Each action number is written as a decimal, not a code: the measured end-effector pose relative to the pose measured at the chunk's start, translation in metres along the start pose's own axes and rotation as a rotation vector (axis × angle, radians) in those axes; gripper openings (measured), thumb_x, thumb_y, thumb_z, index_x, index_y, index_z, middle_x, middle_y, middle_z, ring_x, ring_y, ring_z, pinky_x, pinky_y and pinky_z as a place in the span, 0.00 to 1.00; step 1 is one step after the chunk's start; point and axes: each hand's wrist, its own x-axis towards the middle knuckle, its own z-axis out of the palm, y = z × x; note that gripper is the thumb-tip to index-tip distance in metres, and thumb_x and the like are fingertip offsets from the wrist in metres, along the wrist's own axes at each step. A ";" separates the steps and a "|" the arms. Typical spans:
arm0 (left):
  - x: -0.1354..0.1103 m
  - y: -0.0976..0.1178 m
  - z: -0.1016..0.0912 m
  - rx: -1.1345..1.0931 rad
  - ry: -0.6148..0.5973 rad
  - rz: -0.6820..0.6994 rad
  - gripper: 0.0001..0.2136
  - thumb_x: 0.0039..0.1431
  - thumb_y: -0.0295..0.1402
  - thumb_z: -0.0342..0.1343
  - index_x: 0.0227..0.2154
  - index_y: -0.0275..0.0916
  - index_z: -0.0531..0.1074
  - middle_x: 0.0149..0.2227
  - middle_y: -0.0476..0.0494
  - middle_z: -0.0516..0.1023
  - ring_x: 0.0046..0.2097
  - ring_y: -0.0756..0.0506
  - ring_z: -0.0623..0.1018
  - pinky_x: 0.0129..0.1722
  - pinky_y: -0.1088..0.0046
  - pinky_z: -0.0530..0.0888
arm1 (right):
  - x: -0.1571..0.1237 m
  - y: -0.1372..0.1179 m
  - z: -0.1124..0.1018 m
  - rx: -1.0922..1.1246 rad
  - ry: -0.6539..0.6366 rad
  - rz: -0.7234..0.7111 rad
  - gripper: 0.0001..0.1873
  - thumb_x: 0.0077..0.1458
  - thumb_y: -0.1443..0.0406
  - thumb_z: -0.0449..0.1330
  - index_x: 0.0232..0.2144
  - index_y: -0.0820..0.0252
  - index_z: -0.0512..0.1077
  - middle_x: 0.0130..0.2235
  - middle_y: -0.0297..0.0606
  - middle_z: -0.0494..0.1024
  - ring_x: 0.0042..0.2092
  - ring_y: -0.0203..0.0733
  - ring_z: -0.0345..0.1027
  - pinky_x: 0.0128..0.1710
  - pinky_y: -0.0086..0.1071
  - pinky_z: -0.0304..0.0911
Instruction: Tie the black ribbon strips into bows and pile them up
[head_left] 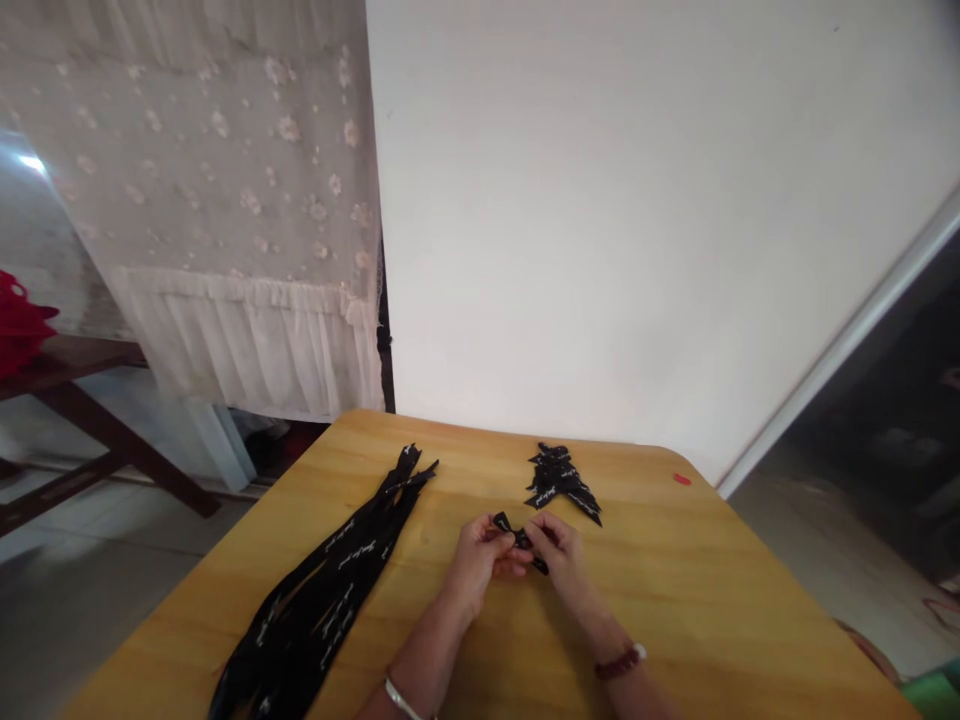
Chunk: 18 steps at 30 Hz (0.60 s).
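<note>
Between my two hands is a black ribbon bow (519, 538) with white lettering, held just above the table. My left hand (480, 558) pinches it from the left, with the fingers curled under it. From the right, my right hand (559, 560) grips the other side, thumb and fingers closed on it. Part of the bow is hidden by my fingers. Beyond my right hand lies a small pile of black ribbon bows (559, 480) with the same lettering. A long bundle of black printed ribbons (330, 580) stretches along the table to the left of my hands.
The wooden table (675, 590) has rounded far corners and stands against a white wall (600, 220). A small red piece (682, 480) lies near the far right corner. A lace curtain (247, 210) hangs at the back left, with a dark wooden stool (112, 440) beside it.
</note>
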 end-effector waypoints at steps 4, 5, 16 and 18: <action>0.000 0.000 0.000 -0.004 -0.023 0.025 0.09 0.40 0.29 0.56 0.27 0.32 0.66 0.26 0.44 0.74 0.25 0.48 0.74 0.24 0.75 0.71 | -0.002 -0.005 0.002 0.000 -0.054 0.023 0.10 0.43 0.61 0.55 0.18 0.62 0.65 0.18 0.29 0.63 0.22 0.33 0.56 0.21 0.26 0.52; 0.001 0.000 0.000 -0.007 -0.026 0.026 0.09 0.40 0.28 0.57 0.27 0.32 0.66 0.26 0.44 0.74 0.25 0.49 0.74 0.24 0.75 0.71 | -0.002 -0.006 0.003 -0.008 -0.058 0.025 0.08 0.42 0.62 0.56 0.19 0.62 0.65 0.19 0.30 0.64 0.23 0.33 0.56 0.22 0.26 0.53; 0.002 0.004 0.007 -0.026 0.080 -0.004 0.11 0.42 0.36 0.56 0.24 0.33 0.64 0.21 0.46 0.72 0.20 0.48 0.74 0.20 0.74 0.71 | -0.001 0.001 0.004 -0.096 0.030 -0.007 0.03 0.41 0.66 0.55 0.20 0.61 0.67 0.22 0.33 0.68 0.26 0.37 0.61 0.25 0.28 0.56; 0.003 0.001 0.007 -0.023 0.113 0.013 0.09 0.43 0.34 0.55 0.24 0.33 0.63 0.21 0.46 0.72 0.21 0.48 0.74 0.20 0.74 0.71 | -0.001 0.003 0.005 -0.091 0.041 -0.008 0.03 0.41 0.67 0.55 0.20 0.61 0.67 0.22 0.33 0.68 0.27 0.37 0.61 0.26 0.28 0.56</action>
